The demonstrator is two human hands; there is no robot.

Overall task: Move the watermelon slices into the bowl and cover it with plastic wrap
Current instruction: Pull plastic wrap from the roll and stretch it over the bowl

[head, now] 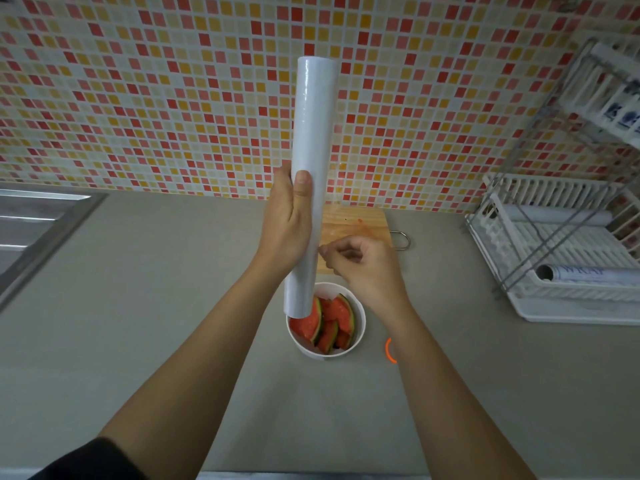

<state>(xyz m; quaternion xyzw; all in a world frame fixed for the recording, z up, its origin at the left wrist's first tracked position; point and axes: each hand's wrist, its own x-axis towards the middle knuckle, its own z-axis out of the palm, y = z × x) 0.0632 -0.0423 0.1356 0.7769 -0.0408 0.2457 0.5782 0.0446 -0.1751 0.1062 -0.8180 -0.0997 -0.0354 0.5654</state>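
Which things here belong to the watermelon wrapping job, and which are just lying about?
Part of the job: plastic wrap roll in left hand, right hand at its edge, bowl, watermelon slices.
Lying about: cutting board, dish rack, sink, spare roll.

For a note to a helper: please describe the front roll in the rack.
Find the white dish rack at the right end of the grey counter. A wrap roll lies on its side along the rack's front edge. Unlike the plain roll behind it, it bears blue lettering and shows its open tube end.
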